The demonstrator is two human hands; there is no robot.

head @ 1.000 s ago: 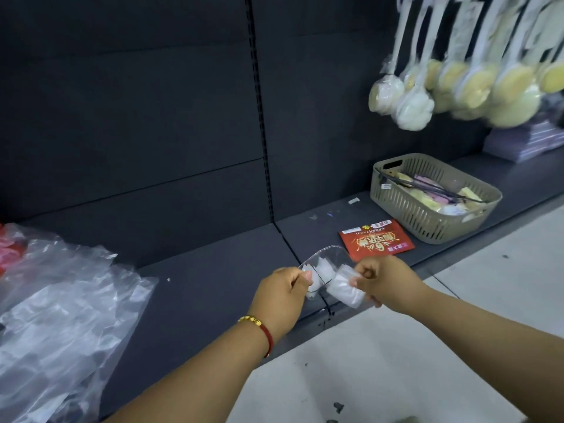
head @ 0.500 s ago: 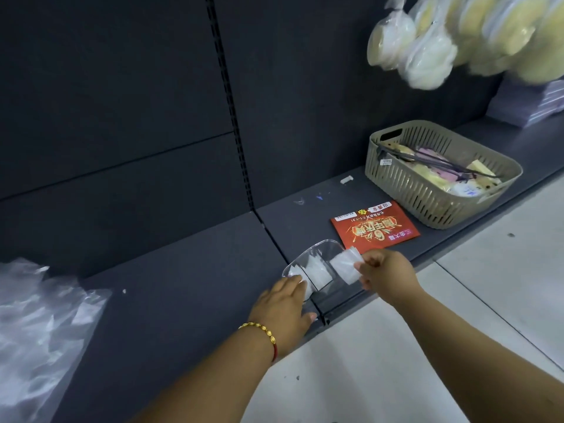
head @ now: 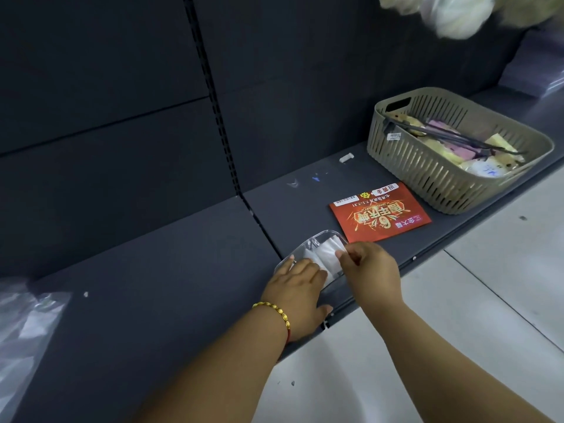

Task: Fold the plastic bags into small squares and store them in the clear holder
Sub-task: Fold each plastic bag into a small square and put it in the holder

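The clear holder (head: pixel 320 236) lies on the dark shelf (head: pixel 152 285) near its front edge. Folded white bag squares (head: pixel 328 254) sit inside it. My left hand (head: pixel 300 293), with a gold bracelet at the wrist, lies flat with straight fingers on the holder's near left end. My right hand (head: pixel 370 270) pinches the corner of one folded square at the holder's right side. Loose unfolded plastic bags (head: pixel 21 325) are piled at the far left of the shelf.
A red leaflet (head: pixel 381 213) lies just beyond the holder. A beige slotted basket (head: pixel 427 175) with packets and hooks stands at the right. Packaged sponges (head: pixel 451 13) hang above it. The pale floor (head: pixel 457 300) runs along the shelf's front edge.
The holder went from being held up in both hands down onto the shelf. My left hand flattened on it, and my right hand brought the folded square into the holder.
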